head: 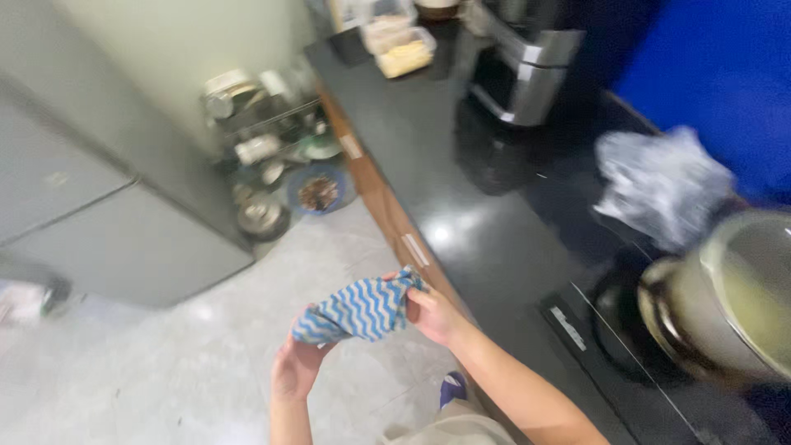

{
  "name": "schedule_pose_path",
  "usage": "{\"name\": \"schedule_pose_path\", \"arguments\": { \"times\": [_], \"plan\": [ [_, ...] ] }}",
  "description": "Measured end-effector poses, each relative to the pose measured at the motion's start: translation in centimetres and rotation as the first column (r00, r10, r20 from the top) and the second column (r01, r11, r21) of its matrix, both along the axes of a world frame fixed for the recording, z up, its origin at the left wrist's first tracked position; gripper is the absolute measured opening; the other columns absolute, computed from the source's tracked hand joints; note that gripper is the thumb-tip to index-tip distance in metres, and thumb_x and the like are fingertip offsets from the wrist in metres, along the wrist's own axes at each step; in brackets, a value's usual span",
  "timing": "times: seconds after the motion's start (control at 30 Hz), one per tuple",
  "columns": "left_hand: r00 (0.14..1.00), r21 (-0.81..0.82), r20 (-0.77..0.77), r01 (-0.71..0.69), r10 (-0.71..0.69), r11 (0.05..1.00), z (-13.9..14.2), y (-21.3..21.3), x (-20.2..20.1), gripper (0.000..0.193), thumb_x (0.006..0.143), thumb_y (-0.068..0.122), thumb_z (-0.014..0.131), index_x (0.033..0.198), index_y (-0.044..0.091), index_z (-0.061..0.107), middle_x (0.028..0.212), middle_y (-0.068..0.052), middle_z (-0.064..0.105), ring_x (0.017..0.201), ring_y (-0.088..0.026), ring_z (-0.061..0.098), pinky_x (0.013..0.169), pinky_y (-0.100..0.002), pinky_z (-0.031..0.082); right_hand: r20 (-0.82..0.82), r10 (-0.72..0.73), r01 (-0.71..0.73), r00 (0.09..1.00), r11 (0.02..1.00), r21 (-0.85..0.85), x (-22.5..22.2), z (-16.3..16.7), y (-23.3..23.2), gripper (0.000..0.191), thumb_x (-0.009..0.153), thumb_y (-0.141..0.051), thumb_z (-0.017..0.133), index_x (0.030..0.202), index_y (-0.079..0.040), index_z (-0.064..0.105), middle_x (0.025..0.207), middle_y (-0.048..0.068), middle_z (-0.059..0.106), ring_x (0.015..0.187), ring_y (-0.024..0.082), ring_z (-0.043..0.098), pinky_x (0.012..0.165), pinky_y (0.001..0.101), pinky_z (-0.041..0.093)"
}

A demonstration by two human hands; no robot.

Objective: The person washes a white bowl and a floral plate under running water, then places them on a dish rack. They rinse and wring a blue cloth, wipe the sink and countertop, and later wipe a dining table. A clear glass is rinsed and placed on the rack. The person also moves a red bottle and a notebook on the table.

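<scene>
At the right edge of the frame a large metal pot (725, 305) stood on the black bench (461, 165), holding a pale yellowish liquid. At the top centre, two clear plastic tubs (404, 53) sat side by side; the nearer one held something yellow, the other's contents were too blurred to tell. A blue bowl (320, 191) at the foot of a wire rack (264, 140), upper left of centre, held something brown, and a metal bowl (264, 218) lay beside it. One crumpled plastic bag (663, 185) rested on the bench above the pot.

The cloth (362, 309), a single bunched piece with blue and white zigzag stripes, hung in the lower middle of the frame, over the grey floor (165, 363). The left hand (295, 367) gripped its lower end from below, fingers closed on the fabric. The right hand (432, 317) pinched its upper end, fingers curled shut around it.
</scene>
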State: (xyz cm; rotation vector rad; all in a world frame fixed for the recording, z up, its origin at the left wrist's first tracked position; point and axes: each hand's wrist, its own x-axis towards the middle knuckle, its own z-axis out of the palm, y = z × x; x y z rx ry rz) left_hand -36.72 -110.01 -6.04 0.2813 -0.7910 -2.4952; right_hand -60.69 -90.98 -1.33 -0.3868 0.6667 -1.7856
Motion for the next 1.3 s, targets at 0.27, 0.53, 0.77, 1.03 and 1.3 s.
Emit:
{"name": "schedule_pose_path", "arguments": {
  "times": [0.27, 0.53, 0.77, 1.03, 1.3],
  "plan": [
    [0.866, -0.431, 0.490, 0.144, 0.098, 0.891, -6.4, -5.6, 4.1, 0.017, 0.100, 0.016, 0.076, 0.100, 0.001, 0.068, 0.099, -0.003, 0.066, 0.098, -0.014, 0.059, 0.089, -0.032, 0.048, -0.030, 0.446, -0.441, 0.894, 0.891, 0.108, 2.1, -0.1, -14.6, 0.054, 0.105, -0.026, 0.053, 0.154, -0.007, 0.045, 0.138, 0.008, 0.065, 0.128, 0.018, 0.063, 0.113, 0.0364, 0.047],
    [0.789, -0.586, 0.558, 0.155, 0.258, 0.795, 2.5, -20.9, 6.2, 0.014, 0.092, 0.013, 0.072, 0.103, 0.007, 0.067, 0.091, 0.004, 0.068, 0.088, -0.008, 0.058, 0.081, -0.026, 0.049, -0.057, 0.369, -0.366, 0.928, 0.929, 0.060, 3.4, -0.4, -30.2, 0.049, 0.105, -0.020, 0.051, 0.152, -0.007, 0.049, 0.124, 0.010, 0.069, 0.114, 0.021, 0.067, 0.104, 0.0402, 0.052],
    [0.818, -0.825, 0.527, 0.428, 0.229, 0.369, 17.2, -35.0, 1.7, 0.015, 0.089, 0.008, 0.073, 0.101, 0.001, 0.077, 0.084, -0.001, 0.077, 0.081, -0.006, 0.059, 0.072, -0.028, 0.053, -0.787, 0.002, -0.051, 0.617, 0.998, -0.037, -0.6, 3.6, -40.5, 0.043, 0.106, -0.019, 0.058, 0.145, 0.000, 0.061, 0.125, 0.008, 0.072, 0.116, 0.015, 0.065, 0.105, 0.0330, 0.051],
    [0.851, -0.921, 0.379, 0.310, 0.364, 0.234, 25.8, -45.1, -3.0, 0.036, 0.082, -0.004, 0.066, 0.115, 0.007, 0.076, 0.093, -0.010, 0.082, 0.080, -0.011, 0.073, 0.072, -0.027, 0.058, -0.997, -0.004, 0.253, -0.071, 0.967, -0.021, -2.1, 5.4, -48.9, 0.081, 0.071, -0.026, 0.087, 0.144, -0.009, 0.053, 0.122, 0.012, 0.069, 0.107, 0.030, 0.067, 0.091, 0.0381, 0.053],
    [0.914, -0.906, 0.376, 0.397, 0.149, -0.145, 26.6, -51.2, -3.5, 0.046, 0.065, -0.004, 0.064, 0.106, 0.010, 0.078, 0.093, -0.013, 0.078, 0.083, -0.035, 0.072, 0.070, -0.039, 0.058, -0.985, -0.051, 0.426, -0.163, 0.897, -0.117, -7.8, 2.0, -60.5, 0.022, 0.077, -0.012, 0.076, 0.099, -0.014, 0.074, 0.096, 0.005, 0.071, 0.095, 0.033, 0.068, 0.080, 0.0402, 0.054]
  ]
}}
